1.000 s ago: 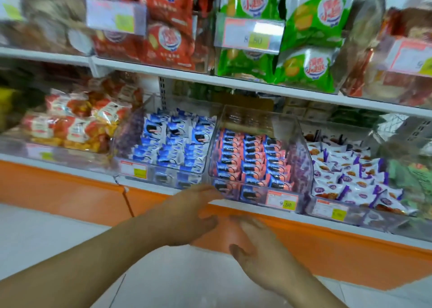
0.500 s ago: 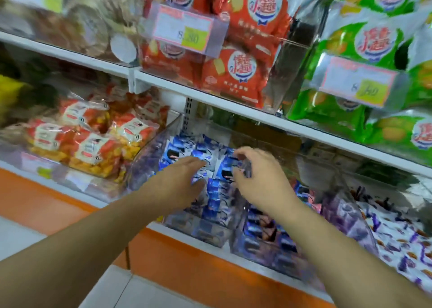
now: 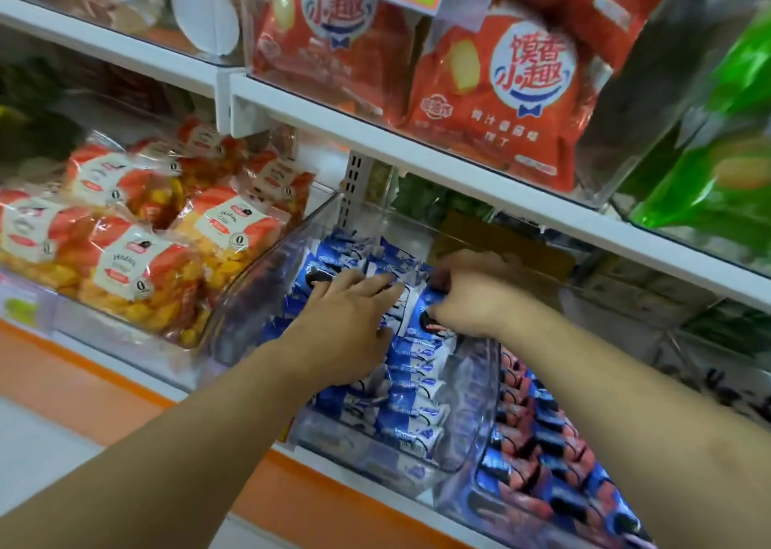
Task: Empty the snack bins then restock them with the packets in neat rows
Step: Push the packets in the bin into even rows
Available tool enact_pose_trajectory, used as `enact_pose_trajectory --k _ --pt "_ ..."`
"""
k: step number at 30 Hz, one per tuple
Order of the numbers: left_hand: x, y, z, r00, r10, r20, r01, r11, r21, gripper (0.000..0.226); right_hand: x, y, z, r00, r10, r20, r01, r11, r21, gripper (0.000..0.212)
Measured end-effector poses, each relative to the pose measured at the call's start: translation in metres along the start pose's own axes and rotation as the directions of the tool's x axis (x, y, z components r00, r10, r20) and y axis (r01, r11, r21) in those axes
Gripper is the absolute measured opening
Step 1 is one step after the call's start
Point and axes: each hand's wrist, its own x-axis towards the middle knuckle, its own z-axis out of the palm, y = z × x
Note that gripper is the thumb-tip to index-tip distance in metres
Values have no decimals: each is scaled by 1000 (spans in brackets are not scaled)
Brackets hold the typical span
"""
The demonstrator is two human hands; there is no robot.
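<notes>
reaching into clear plastic snack bin point(image 3: 267, 281) on lower shelf, both hands over blue-and-white biscuit packets point(image 3: 417, 386) lying in rows inside. left hand point(image 3: 346, 331) palm down on packets near middle of bin, fingers stretched forward and resting on wrappers, not curled round any. right hand point(image 3: 471, 298) further back and just beside left, fingers bent and pinching one blue packet point(image 3: 425, 319) near bin's right wall. next bin to right point(image 3: 488, 444), touching first, filled with blue-and-pink packets point(image 3: 538, 457) in rows. to left, bin of orange-and-white bagged snacks point(image 3: 137, 256). on white upper shelf point(image 3: 417, 156), red snack bags point(image 3: 500, 90) behind clear front, green bags point(image 3: 717, 181) at far right. orange base panel point(image 3: 317, 515) under lower shelf.
</notes>
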Motion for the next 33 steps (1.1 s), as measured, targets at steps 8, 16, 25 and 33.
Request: enact_pose_trajectory --k 8,16,25,33 --pt "2 -3 -2 993 -47 -112 9 947 -321 56 7 -18 -4 993 -113 -15 113 993 18 47" --pt "1 -5 -6 968 -213 -132 194 970 -144 71 16 -20 -3 996 -81 49 68 973 219 56" --pt "-1 -8 -14 981 -193 14 183 899 -399 72 21 -29 5 991 -128 -22 130 986 106 51" --pt "-3 -8 -16 979 -186 -79 159 949 -272 70 19 -30 0 996 -93 -16 94 994 51 31"
